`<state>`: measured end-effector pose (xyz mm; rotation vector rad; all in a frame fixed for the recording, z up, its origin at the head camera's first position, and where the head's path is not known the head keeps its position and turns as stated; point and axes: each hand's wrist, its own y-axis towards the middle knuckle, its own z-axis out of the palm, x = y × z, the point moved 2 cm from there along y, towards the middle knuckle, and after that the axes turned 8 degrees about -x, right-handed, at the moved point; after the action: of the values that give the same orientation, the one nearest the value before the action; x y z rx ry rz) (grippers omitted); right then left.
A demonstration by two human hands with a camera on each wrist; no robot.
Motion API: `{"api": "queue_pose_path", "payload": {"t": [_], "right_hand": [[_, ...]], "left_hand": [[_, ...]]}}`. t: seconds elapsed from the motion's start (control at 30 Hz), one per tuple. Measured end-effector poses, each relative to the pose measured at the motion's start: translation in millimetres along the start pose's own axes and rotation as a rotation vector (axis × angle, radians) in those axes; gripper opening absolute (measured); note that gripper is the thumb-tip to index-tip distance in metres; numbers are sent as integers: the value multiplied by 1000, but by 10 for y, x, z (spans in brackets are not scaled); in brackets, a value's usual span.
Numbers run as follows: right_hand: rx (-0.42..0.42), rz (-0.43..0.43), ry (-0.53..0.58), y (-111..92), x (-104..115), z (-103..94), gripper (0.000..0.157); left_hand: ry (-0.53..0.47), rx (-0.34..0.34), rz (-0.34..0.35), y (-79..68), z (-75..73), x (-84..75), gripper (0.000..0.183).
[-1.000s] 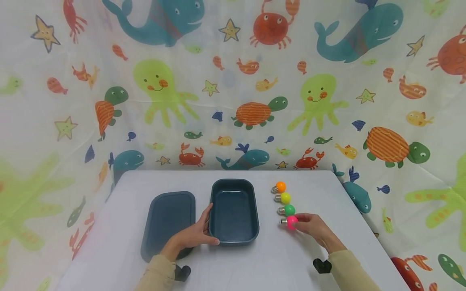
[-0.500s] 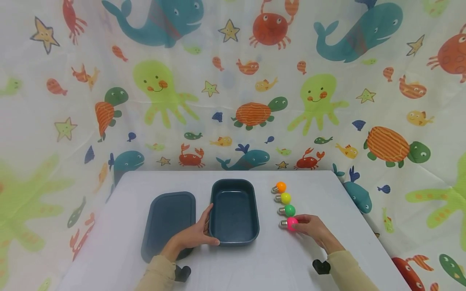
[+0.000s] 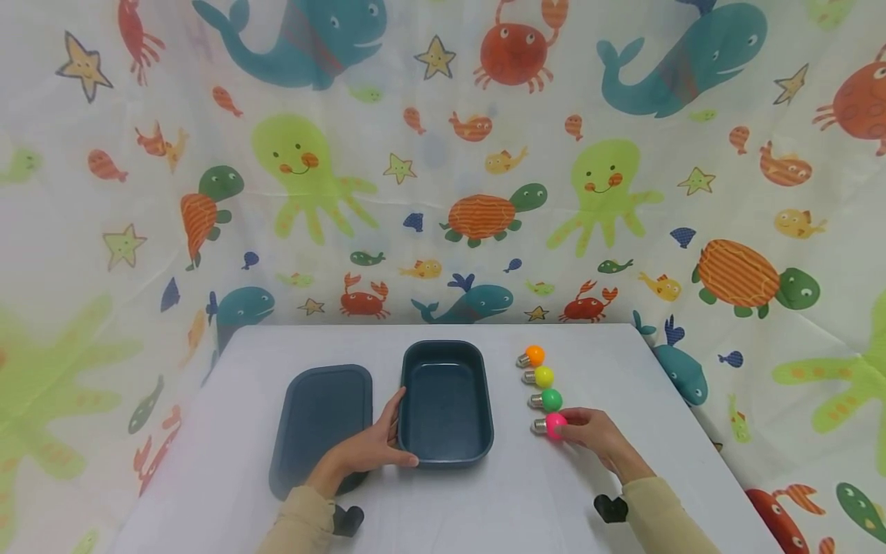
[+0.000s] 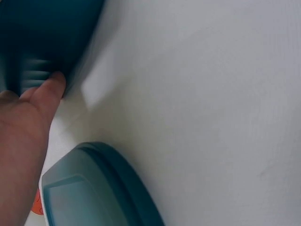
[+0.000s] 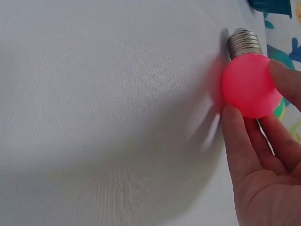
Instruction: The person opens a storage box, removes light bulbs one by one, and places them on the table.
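My left hand (image 3: 370,446) holds the near left corner of a dark blue rectangular container (image 3: 446,454), thumb along the front wall and fingers along the left side. In the left wrist view the thumb (image 4: 51,92) presses on its wall. On the right, my right hand (image 3: 595,435) pinches a pink light bulb (image 3: 555,426) by its round globe, the metal screw base pointing left. Thumb and fingertips surround the globe in the right wrist view, where the pink bulb (image 5: 249,87) hides most of the green one behind it.
Beyond the pink bulb lie a green bulb (image 3: 551,400), a yellow bulb (image 3: 544,377) and an orange bulb (image 3: 534,355) in a row. A flat dark blue lid (image 3: 321,415) lies left of the container, partly under the left forearm. A sea-animal curtain (image 3: 443,154) hangs behind the white table (image 3: 498,500).
My right hand has shifted very slightly toward me with the pink bulb, widening the gap to the green bulb. My left hand and the container have stayed in place.
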<state>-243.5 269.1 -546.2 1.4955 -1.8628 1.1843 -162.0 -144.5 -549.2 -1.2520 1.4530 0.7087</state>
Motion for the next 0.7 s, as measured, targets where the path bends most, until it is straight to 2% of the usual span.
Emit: {"api": "queue_pose_path", "payload": {"t": [0.7], "right_hand": [[6,12,-24,7,58,-50,59]], "left_hand": [[-5,-15,-2,11,26,-35,121]]}}
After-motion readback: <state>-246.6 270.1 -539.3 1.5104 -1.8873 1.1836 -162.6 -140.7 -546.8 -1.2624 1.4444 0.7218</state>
